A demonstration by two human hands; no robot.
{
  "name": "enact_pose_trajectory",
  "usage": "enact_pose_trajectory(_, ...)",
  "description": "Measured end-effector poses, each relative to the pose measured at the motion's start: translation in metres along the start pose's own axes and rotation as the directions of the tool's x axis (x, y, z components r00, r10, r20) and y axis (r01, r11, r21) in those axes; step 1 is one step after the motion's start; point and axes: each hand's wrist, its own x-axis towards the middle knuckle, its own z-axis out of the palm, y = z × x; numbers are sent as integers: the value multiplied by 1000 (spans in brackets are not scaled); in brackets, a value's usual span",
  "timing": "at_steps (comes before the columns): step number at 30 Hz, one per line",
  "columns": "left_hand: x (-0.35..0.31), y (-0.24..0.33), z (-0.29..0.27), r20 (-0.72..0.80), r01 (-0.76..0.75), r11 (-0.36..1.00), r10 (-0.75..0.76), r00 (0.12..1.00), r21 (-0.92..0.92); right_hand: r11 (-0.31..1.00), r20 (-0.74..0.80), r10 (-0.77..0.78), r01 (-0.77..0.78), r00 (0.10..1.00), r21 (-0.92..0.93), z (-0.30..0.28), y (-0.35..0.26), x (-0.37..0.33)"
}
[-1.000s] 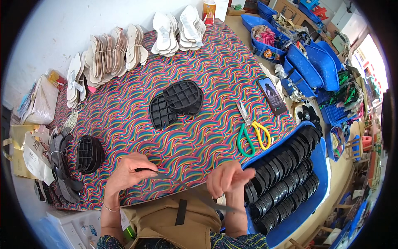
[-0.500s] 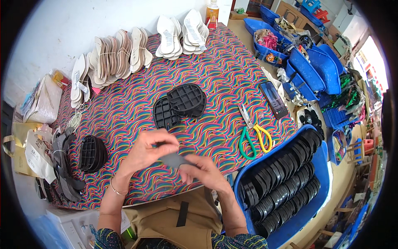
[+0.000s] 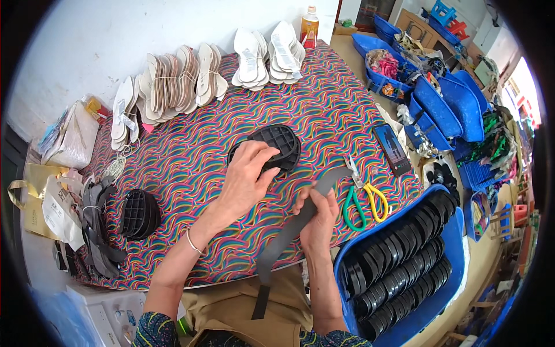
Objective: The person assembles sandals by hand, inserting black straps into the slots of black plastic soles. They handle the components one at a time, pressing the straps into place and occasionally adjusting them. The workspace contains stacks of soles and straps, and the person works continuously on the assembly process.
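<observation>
My right hand [image 3: 318, 217] grips a long dark grey strip [image 3: 283, 234] between thumb and fingers. The strip curves from near the scissors down toward the table's front edge. My left hand [image 3: 248, 173] reaches over a small group of rounded black pieces [image 3: 283, 139] with gridded faces, which look like shoe heels. Its thumb and fingers are apart at their near side and partly hide them; whether they touch is unclear. Scissors [image 3: 364, 199] with one green and one yellow handle lie right of my right hand.
Tied stacks of pale insoles [image 3: 167, 81] line the wall. Another black gridded stack [image 3: 139, 214] and bundled grey strips [image 3: 99, 225] lie left. A phone [image 3: 391, 149] rests on the right edge, above a blue tub [image 3: 457, 254] holding rows of black pieces. A bottle [image 3: 309, 29] stands at the back.
My left hand has left the grey material and moved up to the black pieces. My right hand has moved right with the strip, which now hangs out at length. The view has shifted slightly.
</observation>
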Motion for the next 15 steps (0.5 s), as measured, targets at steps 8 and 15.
enact_pose_trajectory(8,30,4,15,119,15,965,-48,992,262,891,31,-115,116,993,-440,9,16,57)
enact_pose_trajectory(15,43,-13,36,217,42,890,-156,964,454,803,57,-129,138,990,-580,5,24,63)
